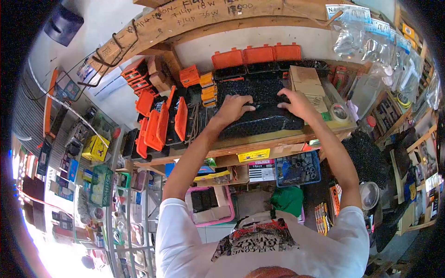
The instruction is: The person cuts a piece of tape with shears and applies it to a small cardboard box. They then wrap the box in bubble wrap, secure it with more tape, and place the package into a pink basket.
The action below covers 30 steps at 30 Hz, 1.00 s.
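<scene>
On the wooden counter lies a black, glossy plastic sheet (262,121), crumpled and draped in a broad block-like shape; what lies beneath it is hidden. My left hand (234,109) has its bent fingers and thumb closed on the sheet's left part. Further right, my right hand (299,104) grips the same sheet with curled fingers and thumb. A gap of black plastic separates the two hands. Next to my right hand stands a brown cardboard box (306,82). Small yellow-orange boxes (208,90) are stacked just left of the sheet.
Open orange-lidded cases (157,127) sit at the counter's left, and more orange lids (258,54) stand behind the sheet. A roll of tape (339,112) lies to the right. Below the counter (222,150) is a blue crate (299,169) of grey fittings. Plastic bags (352,39) hang at upper right.
</scene>
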Available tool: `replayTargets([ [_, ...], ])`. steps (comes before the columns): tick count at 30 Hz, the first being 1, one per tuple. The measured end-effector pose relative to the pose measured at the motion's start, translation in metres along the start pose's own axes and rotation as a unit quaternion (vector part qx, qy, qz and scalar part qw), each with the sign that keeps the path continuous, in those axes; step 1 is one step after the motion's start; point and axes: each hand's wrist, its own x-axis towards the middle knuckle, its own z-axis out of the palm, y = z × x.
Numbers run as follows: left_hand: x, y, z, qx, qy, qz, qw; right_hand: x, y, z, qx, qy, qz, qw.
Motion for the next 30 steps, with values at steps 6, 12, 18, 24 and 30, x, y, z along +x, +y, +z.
replayTargets([
  [6,0.0,-0.003,0.004,-0.066,0.013,-0.049,0.997,-0.012,-0.064,-0.024,-0.01,0.048,-0.2,0.979],
  [12,0.003,-0.02,0.023,-0.107,0.052,-0.005,0.993,-0.006,-0.054,0.011,0.033,-0.091,-0.234,0.967],
  [18,0.0,-0.023,0.026,-0.249,-0.056,-0.089,0.963,-0.022,-0.06,0.016,0.057,-0.13,-0.202,0.969],
  [24,0.003,-0.04,0.041,-0.145,-0.098,-0.068,0.982,-0.011,-0.051,0.018,0.049,-0.141,-0.213,0.966],
  [30,-0.012,-0.034,0.033,-0.014,-0.098,-0.15,0.984,-0.003,-0.057,0.002,0.05,-0.198,-0.193,0.96],
])
